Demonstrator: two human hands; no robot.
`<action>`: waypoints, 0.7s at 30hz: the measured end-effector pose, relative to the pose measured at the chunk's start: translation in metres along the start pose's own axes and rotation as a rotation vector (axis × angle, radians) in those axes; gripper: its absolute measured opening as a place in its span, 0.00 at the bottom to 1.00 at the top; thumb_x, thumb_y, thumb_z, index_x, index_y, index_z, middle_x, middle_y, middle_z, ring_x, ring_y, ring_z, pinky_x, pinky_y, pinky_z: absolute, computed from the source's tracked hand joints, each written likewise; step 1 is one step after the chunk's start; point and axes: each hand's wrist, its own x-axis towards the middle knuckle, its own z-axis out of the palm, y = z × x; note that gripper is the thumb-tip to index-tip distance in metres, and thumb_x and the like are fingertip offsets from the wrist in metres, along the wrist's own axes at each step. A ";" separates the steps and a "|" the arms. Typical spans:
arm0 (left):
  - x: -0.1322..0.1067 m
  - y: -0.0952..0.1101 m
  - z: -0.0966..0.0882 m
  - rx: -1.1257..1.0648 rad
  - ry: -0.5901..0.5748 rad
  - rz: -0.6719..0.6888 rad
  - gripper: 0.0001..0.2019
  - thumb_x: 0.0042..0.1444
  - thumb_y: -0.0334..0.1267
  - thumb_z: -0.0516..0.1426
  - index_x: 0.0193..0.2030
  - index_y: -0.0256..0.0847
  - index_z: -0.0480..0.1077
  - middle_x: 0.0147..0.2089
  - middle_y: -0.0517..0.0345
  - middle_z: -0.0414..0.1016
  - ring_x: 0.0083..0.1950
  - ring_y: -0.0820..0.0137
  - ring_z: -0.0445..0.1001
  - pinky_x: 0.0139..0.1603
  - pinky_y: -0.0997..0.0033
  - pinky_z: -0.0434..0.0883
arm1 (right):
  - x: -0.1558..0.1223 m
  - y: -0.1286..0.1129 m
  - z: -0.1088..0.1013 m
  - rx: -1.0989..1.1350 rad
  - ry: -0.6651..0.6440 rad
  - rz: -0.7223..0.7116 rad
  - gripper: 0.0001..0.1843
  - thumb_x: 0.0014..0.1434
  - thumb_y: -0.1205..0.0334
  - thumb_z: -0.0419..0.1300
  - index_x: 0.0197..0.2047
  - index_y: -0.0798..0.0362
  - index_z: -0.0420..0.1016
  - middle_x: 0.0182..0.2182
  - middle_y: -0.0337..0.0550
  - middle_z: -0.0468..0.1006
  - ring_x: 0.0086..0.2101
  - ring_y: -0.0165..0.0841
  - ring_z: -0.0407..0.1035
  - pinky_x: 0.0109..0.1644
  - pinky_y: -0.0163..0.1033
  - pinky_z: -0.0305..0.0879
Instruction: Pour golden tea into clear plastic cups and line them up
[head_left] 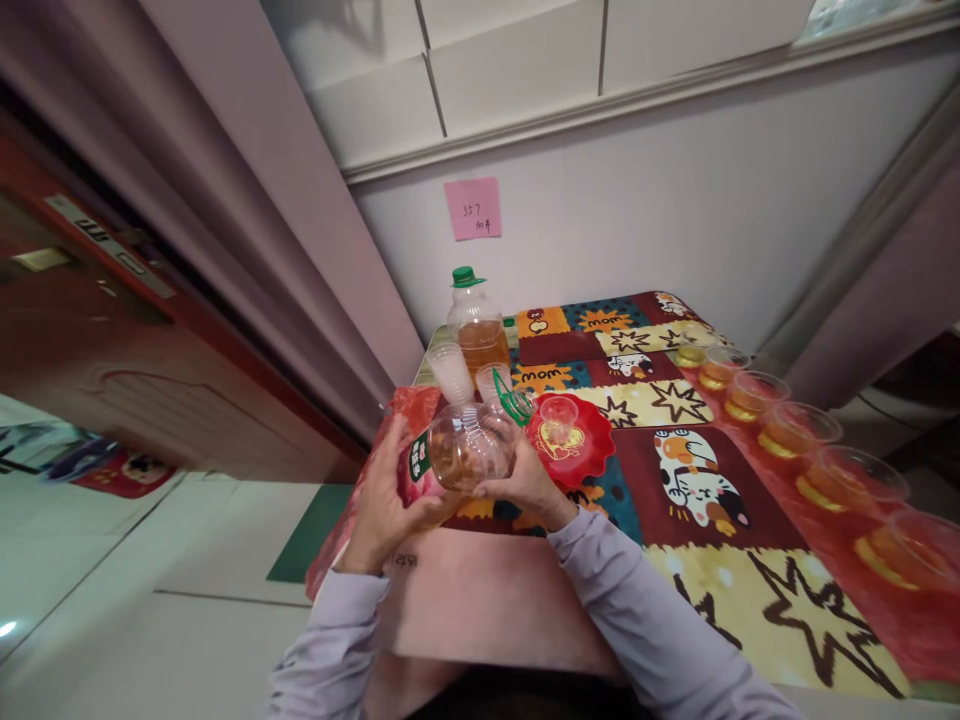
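Note:
A large clear plastic bottle [469, 445] with some amber liquid and a dark label lies tilted between my hands. My left hand [382, 495] grips its labelled lower part. Closed around the shoulder near the neck is my right hand [532, 485]. A green carry ring [510, 400] hangs at the neck, which points right. Just beyond the mouth, a clear plastic cup [559, 412] stands on a red scalloped plate [600, 455]. Whether liquid is flowing into it I cannot make out. Behind the bottle stand stacked clear cups [450, 375].
A second bottle [482, 340] of amber liquid with a green cap stands at the back left. Several cups of amber drink [776, 430] line the table's right edge. Patterned mats [660, 500] cover the table. A pink note [472, 208] is on the wall; a curtain hangs left.

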 end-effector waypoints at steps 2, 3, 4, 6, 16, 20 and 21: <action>-0.006 -0.010 0.001 -0.196 0.225 -0.160 0.53 0.61 0.72 0.63 0.83 0.41 0.57 0.83 0.33 0.62 0.81 0.45 0.65 0.81 0.41 0.62 | -0.001 -0.001 0.001 0.022 0.025 0.027 0.65 0.32 0.43 0.90 0.69 0.44 0.66 0.67 0.56 0.77 0.74 0.55 0.66 0.77 0.64 0.65; -0.010 -0.016 0.003 -0.303 0.369 -0.268 0.48 0.64 0.71 0.61 0.81 0.41 0.62 0.81 0.33 0.66 0.80 0.46 0.68 0.80 0.42 0.63 | -0.001 -0.001 0.001 0.033 0.034 0.041 0.66 0.32 0.45 0.90 0.70 0.44 0.65 0.67 0.55 0.78 0.73 0.55 0.67 0.77 0.63 0.66; -0.014 -0.023 0.006 -0.428 0.508 -0.387 0.42 0.67 0.70 0.59 0.76 0.40 0.68 0.78 0.33 0.70 0.77 0.47 0.71 0.79 0.43 0.65 | -0.001 -0.002 0.002 0.045 0.040 0.048 0.67 0.32 0.46 0.90 0.70 0.43 0.64 0.66 0.54 0.78 0.72 0.54 0.69 0.77 0.62 0.66; -0.023 -0.037 0.016 -0.720 0.696 -0.628 0.35 0.72 0.67 0.53 0.64 0.36 0.78 0.69 0.32 0.79 0.72 0.48 0.78 0.76 0.43 0.69 | -0.001 -0.004 0.003 0.074 0.047 0.041 0.68 0.32 0.48 0.91 0.71 0.42 0.63 0.64 0.52 0.80 0.70 0.53 0.72 0.76 0.60 0.67; -0.031 -0.082 0.059 -1.240 0.642 -0.848 0.14 0.73 0.38 0.58 0.56 0.40 0.84 0.55 0.47 0.89 0.67 0.58 0.82 0.74 0.58 0.74 | 0.004 -0.002 0.004 0.133 0.093 -0.007 0.70 0.28 0.46 0.91 0.72 0.42 0.64 0.66 0.53 0.78 0.68 0.54 0.74 0.73 0.60 0.71; -0.027 -0.086 0.058 -1.252 0.606 -0.857 0.15 0.74 0.42 0.58 0.57 0.39 0.83 0.56 0.45 0.89 0.73 0.55 0.77 0.77 0.54 0.71 | 0.004 0.000 0.004 0.156 0.103 -0.028 0.70 0.30 0.46 0.91 0.73 0.42 0.63 0.64 0.53 0.79 0.68 0.55 0.73 0.74 0.61 0.70; -0.027 -0.085 0.058 -1.253 0.598 -0.850 0.15 0.75 0.42 0.58 0.57 0.39 0.83 0.57 0.46 0.88 0.75 0.56 0.75 0.77 0.55 0.70 | 0.004 0.000 0.004 0.164 0.100 -0.030 0.70 0.31 0.46 0.91 0.73 0.41 0.63 0.64 0.52 0.79 0.68 0.54 0.74 0.74 0.61 0.70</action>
